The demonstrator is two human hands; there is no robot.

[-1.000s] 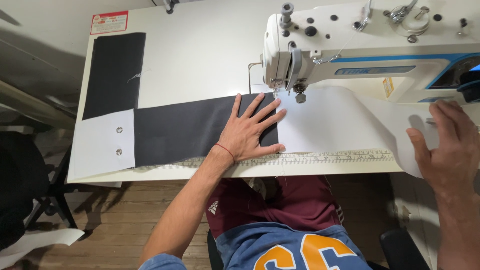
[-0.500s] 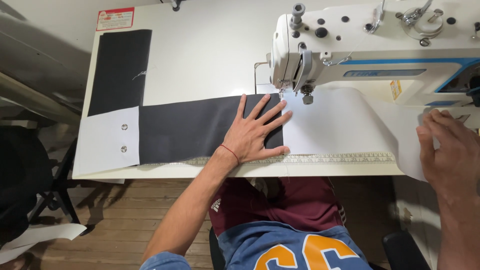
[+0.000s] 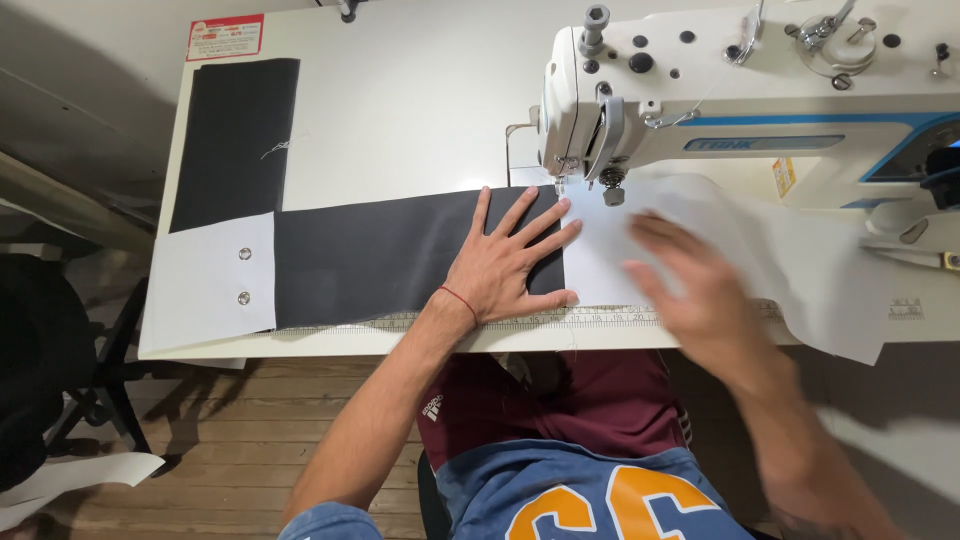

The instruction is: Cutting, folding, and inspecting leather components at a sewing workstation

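Note:
My left hand (image 3: 510, 262) lies flat with fingers spread on a dark grey fabric strip (image 3: 380, 255) that runs across the sewing table (image 3: 400, 130). The strip's right end meets a white fabric piece (image 3: 790, 265) under the needle of the white sewing machine (image 3: 740, 100). My right hand (image 3: 690, 290), blurred by motion, hovers over or touches the white fabric just right of the needle, fingers apart, holding nothing. The strip's left end joins a white panel with two metal snaps (image 3: 210, 285).
Another dark fabric piece (image 3: 235, 140) lies at the table's back left, below a red-and-white label (image 3: 224, 36). A ruler strip (image 3: 600, 318) runs along the table's front edge. A black chair (image 3: 45, 370) stands left on the wooden floor.
My right hand has swept left from the far right edge to the white fabric beside the needle. My left hand stays flat on the dark strip.

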